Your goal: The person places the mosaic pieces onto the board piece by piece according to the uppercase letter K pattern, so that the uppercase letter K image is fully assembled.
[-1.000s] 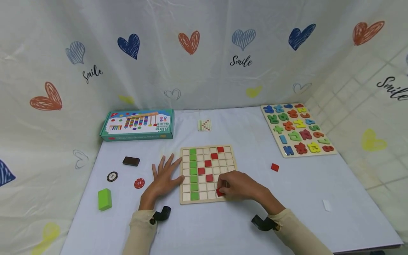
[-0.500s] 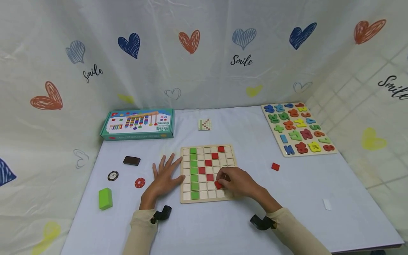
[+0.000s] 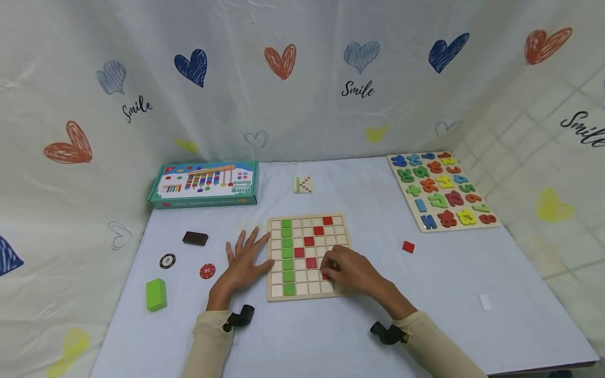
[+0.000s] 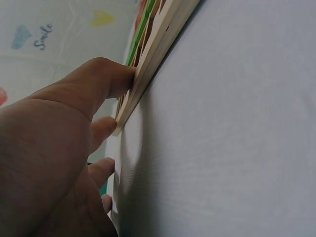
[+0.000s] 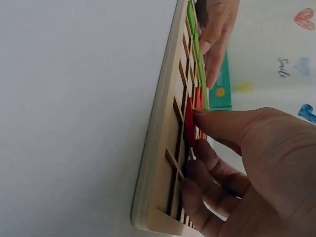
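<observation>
A wooden grid board [image 3: 302, 297] lies mid-table, with a column of green square tiles [image 3: 288, 265] and a slanting run of red tiles. My right hand [image 3: 352, 269] is over its lower right part and pinches a red square tile [image 5: 189, 122] between thumb and fingers. In the right wrist view that tile stands tilted in a cell, one edge up at the thumb. The left hand [image 3: 246, 266] lies with fingers spread at the board's left side. Its thumb and a fingertip touch the wooden edge [image 4: 148, 64] in the left wrist view.
A loose red tile [image 3: 408, 247] lies right of the board, and a small pattern card [image 3: 303, 185] behind it. Around stand a game box [image 3: 204, 185], a number puzzle [image 3: 444, 193], a dark block [image 3: 195, 239], two chips [image 3: 207, 271] and a green block [image 3: 156, 294].
My right hand has moved the red tile up the board from the bottom row to the row above, and the tile now shows less under the fingers. The left hand stays put.
</observation>
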